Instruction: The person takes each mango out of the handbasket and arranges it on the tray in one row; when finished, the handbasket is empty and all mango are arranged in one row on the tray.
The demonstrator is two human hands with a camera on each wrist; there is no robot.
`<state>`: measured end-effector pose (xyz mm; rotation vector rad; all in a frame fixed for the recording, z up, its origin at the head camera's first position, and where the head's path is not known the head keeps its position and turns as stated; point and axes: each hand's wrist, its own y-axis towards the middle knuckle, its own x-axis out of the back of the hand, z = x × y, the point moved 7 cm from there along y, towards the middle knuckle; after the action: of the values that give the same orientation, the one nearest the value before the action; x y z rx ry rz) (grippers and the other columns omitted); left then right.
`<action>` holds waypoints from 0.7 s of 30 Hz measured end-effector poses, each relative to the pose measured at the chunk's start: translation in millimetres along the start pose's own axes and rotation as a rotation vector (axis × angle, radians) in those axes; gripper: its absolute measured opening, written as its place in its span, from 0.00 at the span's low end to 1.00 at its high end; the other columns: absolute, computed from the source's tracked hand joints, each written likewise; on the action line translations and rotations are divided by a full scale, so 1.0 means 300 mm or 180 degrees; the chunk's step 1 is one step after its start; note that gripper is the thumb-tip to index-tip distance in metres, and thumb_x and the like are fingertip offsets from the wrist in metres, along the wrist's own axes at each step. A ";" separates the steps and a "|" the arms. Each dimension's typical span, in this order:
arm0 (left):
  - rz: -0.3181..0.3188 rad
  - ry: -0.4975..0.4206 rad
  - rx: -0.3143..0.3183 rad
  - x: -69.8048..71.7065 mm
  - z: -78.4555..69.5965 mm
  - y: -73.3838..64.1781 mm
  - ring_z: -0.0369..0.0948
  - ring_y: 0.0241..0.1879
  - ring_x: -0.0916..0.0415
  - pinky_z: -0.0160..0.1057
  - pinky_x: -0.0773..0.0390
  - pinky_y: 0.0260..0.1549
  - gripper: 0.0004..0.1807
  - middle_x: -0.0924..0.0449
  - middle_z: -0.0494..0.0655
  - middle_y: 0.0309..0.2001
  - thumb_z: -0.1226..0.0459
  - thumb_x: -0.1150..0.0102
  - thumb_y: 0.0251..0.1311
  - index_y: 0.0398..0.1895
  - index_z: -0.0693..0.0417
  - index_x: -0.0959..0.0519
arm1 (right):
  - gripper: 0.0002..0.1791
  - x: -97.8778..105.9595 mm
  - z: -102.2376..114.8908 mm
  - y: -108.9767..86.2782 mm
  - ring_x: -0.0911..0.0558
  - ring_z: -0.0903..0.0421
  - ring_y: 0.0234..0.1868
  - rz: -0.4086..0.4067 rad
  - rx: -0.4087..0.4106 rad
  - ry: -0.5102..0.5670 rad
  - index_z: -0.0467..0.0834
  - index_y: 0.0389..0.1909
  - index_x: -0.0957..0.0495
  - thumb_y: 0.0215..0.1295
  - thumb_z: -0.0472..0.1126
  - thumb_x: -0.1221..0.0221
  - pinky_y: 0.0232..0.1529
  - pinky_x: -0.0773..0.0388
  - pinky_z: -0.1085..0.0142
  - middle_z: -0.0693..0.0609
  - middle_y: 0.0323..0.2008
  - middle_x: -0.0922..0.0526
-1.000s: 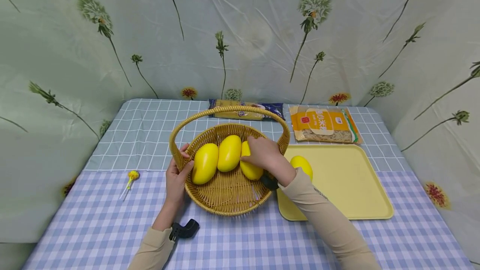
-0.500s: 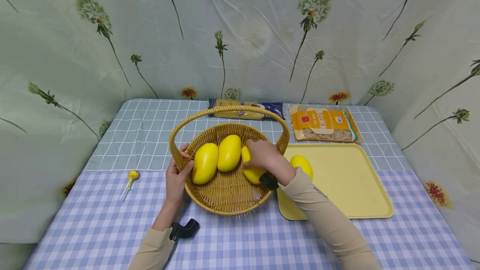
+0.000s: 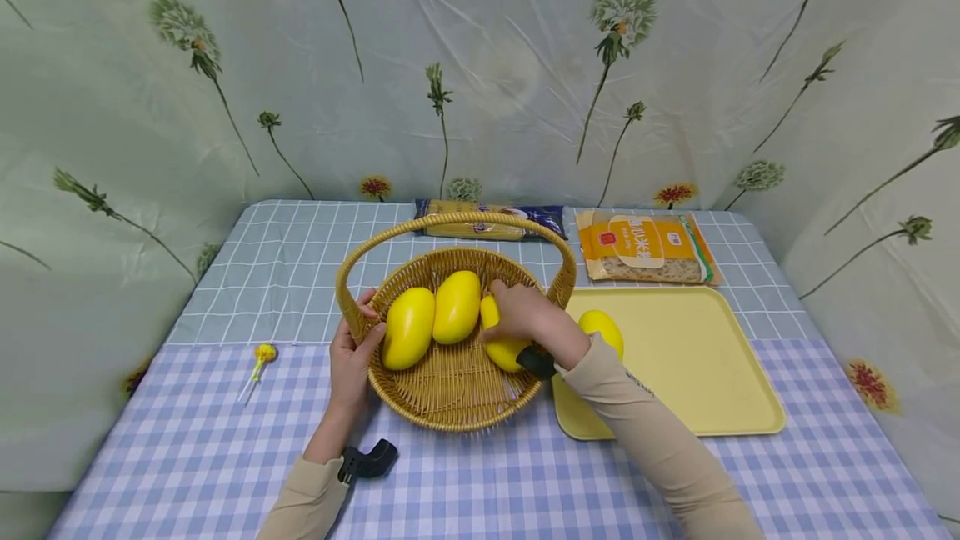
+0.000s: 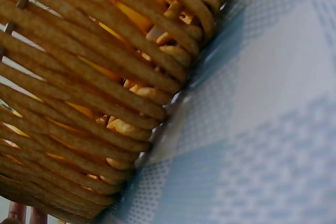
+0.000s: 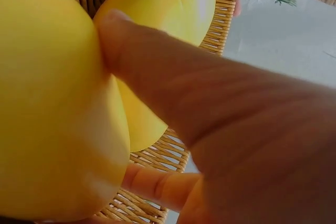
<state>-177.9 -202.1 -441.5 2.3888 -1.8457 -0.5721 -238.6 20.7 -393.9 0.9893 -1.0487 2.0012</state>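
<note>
A round wicker basket with a tall hoop handle stands mid-table in the head view. My left hand holds its left side, thumb over the rim by the handle's base. Two yellow mangoes, the left mango and the middle mango, lie inside. On the right of the basket my right hand grips a third mango, partly hidden by the hand. The right wrist view shows the thumb pressed on this mango. Only woven wall and fingertips show in the left wrist view.
Another mango, partly behind the right forearm, lies on the left side of a yellow tray. Behind are an orange food packet and a blue-and-yellow packet. A lollipop lies at left on the checked cloth.
My right hand and its mango have shifted slightly toward the front inside the basket. The left hand keeps its hold; the basket stays put.
</note>
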 end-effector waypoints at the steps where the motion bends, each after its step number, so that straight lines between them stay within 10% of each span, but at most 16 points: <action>1: 0.0002 0.0001 -0.0004 0.000 0.000 0.000 0.47 0.65 0.42 0.34 0.41 0.61 0.12 0.37 0.63 0.65 0.77 0.48 0.62 0.44 0.78 0.37 | 0.39 -0.002 0.000 0.001 0.24 0.51 0.32 -0.0001 -0.0011 0.0005 0.36 0.59 0.38 0.54 0.52 0.32 0.33 0.29 0.61 0.43 0.35 0.23; 21: -0.0011 0.0004 -0.0016 0.003 0.003 0.001 0.48 0.66 0.43 0.35 0.42 0.62 0.12 0.37 0.61 0.65 0.77 0.48 0.62 0.44 0.78 0.37 | 0.43 0.004 0.006 0.005 0.25 0.46 0.39 -0.0247 0.0000 -0.0130 0.38 0.63 0.40 0.51 0.50 0.29 0.35 0.27 0.57 0.38 0.43 0.27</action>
<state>-178.2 -203.0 -442.5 2.3891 -1.8376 -0.5747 -239.9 18.6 -392.9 1.0590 -1.0163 1.9257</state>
